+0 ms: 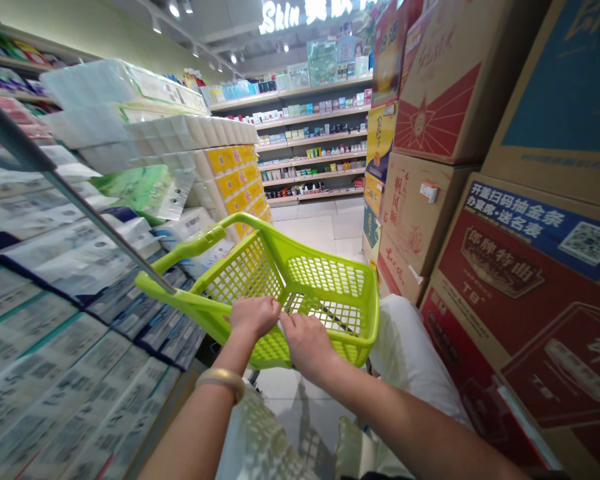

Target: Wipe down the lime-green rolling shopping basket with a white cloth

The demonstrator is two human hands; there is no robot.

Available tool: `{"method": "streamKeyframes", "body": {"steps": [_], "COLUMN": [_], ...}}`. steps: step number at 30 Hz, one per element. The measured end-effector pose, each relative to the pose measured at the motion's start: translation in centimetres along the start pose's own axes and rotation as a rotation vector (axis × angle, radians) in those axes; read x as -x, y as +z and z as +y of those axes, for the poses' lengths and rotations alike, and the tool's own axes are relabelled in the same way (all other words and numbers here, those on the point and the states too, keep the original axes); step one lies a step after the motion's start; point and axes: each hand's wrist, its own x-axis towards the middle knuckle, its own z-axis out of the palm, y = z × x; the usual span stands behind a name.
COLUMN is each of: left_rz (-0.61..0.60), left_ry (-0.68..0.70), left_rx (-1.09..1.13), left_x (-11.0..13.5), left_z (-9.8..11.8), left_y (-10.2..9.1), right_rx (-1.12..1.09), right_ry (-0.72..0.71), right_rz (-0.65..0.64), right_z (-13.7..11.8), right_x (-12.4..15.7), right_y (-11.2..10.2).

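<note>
On basket (330, 277) (green), left hand (254, 315), right hand (307, 341)

Your one head-worn camera, facing forward and down, left hand (254, 315) and right hand (306, 340) close at 6 o'clock on the basket (325, 275), cartons (480, 87) at 3 o'clock.

Arms stretched forward, left hand (254, 316) beside right hand (306, 341), fingers (269, 311) curled
</note>
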Motion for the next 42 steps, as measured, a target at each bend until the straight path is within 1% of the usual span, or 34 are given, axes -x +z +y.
{"method": "streamKeyframes", "body": {"steps": [3,9,11,13,15,17,24,26,27,30,33,36,38,40,42], "left_rz": [-0.009,-0.018,-0.018,-0.018,-0.017,-0.017,-0.011,-0.014,-0.015,-0.015,-0.011,-0.004,0.001,0.002,-0.003], "left_ry": [0.001,-0.005,-0.001,0.004,0.005,0.002,0.002,0.006,0.007,0.0,-0.003,0.0,0.0,0.0,-0.001], "left_rx": [0.003,0.011,0.013,0.014,0.016,0.017,0.001,-0.005,-0.007,-0.007,0.003,0.017,0.023,0.025,0.023], "left_x": [0.0,0.2,0.3,0.4,0.4,0.3,0.0,0.0,0.0,0.0,0.0,0.0,0.0,0.1,0.1], "left_z": [0.0,0.2,0.2,0.2,0.2,0.2,0.0,-0.1,-0.1,-0.1,-0.1,-0.2,-0.2,-0.2,-0.2], "left_y": [-0.2,-0.6,-0.6,-0.7,-0.7,-0.7,-0.3,-0.2,-0.2,-0.1,0.0,0.2,0.3,0.2,0.1], "right_rx": [-0.017,-0.005,-0.004,-0.001,0.011,0.025,0.036,0.027,0.021,0.004,0.0,0.006,0.024,0.046,0.057], "right_ry": [-0.033,-0.041,-0.029,-0.007,0.026,0.048,-0.015,-0.024,-0.03,-0.061,-0.069,-0.043,-0.02,0.004,0.025], "right_rz": [0.077,0.265,0.317,0.354,0.361,0.328,0.114,0.089,0.089,0.129,0.194,0.239,0.259,0.273,0.271], "right_z": [1.6,7.3,8.3,8.6,8.2,7.2,1.3,0.3,0.2,1.0,3.4,5.8,6.9,7.3,6.9], "right_x": [1.9,8.3,9.7,10.3,10.1,9.0,1.5,0.3,0.1,1.2,4.0,6.9,8.3,9.0,8.7], "right_y": [0.4,0.6,0.6,0.7,0.8,0.8,0.8,0.9,1.0,1.2,1.2,0.9,0.8,0.7,0.7]}}
